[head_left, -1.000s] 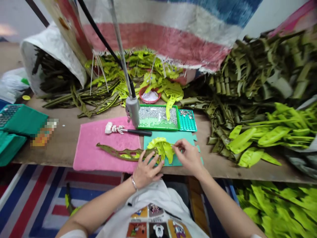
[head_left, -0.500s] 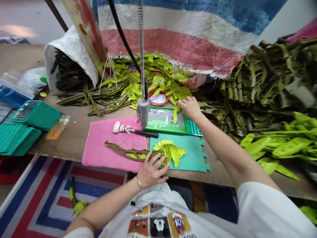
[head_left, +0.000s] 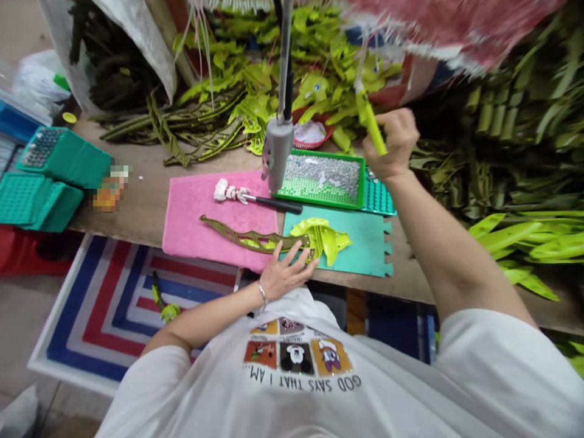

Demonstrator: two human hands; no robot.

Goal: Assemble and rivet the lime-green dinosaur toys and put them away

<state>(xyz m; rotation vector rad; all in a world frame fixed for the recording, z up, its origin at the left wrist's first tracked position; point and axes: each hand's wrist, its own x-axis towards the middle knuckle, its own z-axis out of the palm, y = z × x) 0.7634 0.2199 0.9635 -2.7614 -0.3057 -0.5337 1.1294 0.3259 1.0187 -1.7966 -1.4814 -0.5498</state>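
My left hand (head_left: 287, 273) lies flat with fingers spread over the right end of a long olive-green plastic strip (head_left: 237, 236). Against that end, on the teal foam mat (head_left: 367, 246), rests a yellow-green molded plastic piece (head_left: 331, 238) with a crest-like edge. My right hand (head_left: 396, 141) is raised at the back right, closed round a slim yellow-green plastic piece (head_left: 371, 125); its exact kind is unclear. Below this hand stands a green tray (head_left: 319, 198) of small silvery bits. A black-handled tool (head_left: 274, 204) with a white wrapped end lies on the pink towel (head_left: 196, 219).
A gray hanging device (head_left: 279, 155) comes down by the tray. Behind it are a red basket (head_left: 312, 145) and heaped yellow-green parts (head_left: 314, 85). Teal boxes (head_left: 68, 155) sit at left, olive parts (head_left: 456, 176) at right. Below the table is a striped-lined bin (head_left: 109, 292).
My right hand has lifted from the tray's back right corner with the slim yellow-green piece in it. The left hand stays on the strip. The view has tilted downward.
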